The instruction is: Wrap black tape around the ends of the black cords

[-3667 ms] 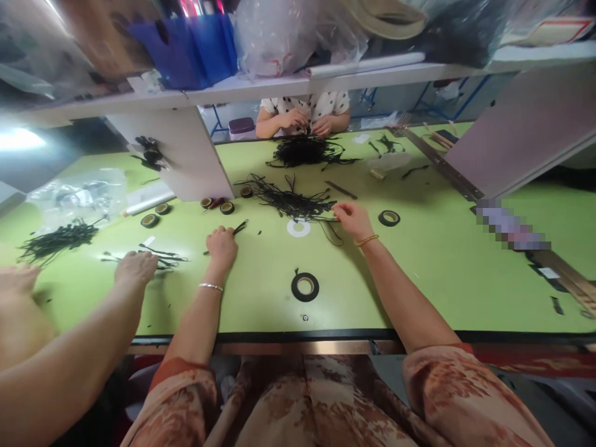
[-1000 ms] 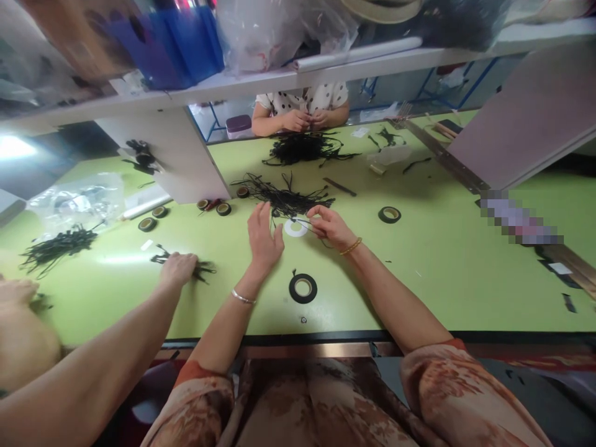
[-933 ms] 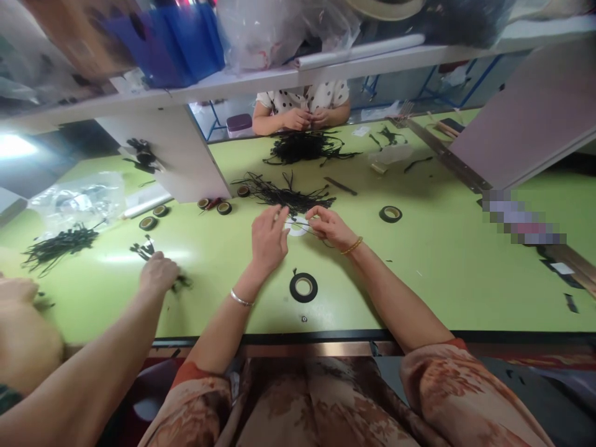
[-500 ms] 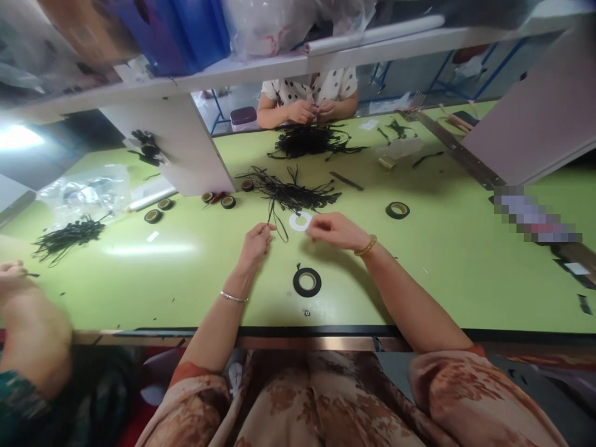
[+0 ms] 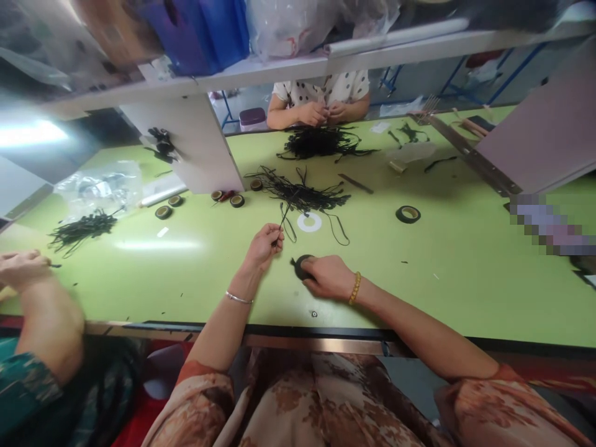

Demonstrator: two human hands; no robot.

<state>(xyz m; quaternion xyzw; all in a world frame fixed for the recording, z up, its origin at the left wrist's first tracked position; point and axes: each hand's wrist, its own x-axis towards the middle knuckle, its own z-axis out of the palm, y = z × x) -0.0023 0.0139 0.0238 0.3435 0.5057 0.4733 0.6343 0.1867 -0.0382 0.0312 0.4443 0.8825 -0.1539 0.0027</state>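
Observation:
My left hand (image 5: pixel 264 247) is closed, pinching a thin black cable (image 5: pixel 285 216) that sticks up and away from the fingers. To its right, my right hand (image 5: pixel 329 277) has its fingers closed on a roll of black tape (image 5: pixel 300 266) at the table surface; the hand covers much of the roll. A short tape end points left from it. Beyond both hands lies a pile of black cables (image 5: pixel 310 194), with one cable looping out toward the right. A white ring (image 5: pixel 302 222) sits just in front of that pile.
Another roll of black tape (image 5: pixel 408 215) lies to the right, and small rolls (image 5: pixel 237 200) lie left of the pile. A co-worker's hands (image 5: pixel 321 113) are behind a second cable heap (image 5: pixel 316 143). At left, another person's hand (image 5: pixel 23 268) rests near more cables (image 5: pixel 84 230). A shelf (image 5: pixel 288 65) spans above.
My right hand has come back toward me from beside the white ring and taken hold of the tape roll. My left hand keeps its cable, now angled up. The view has shifted slightly.

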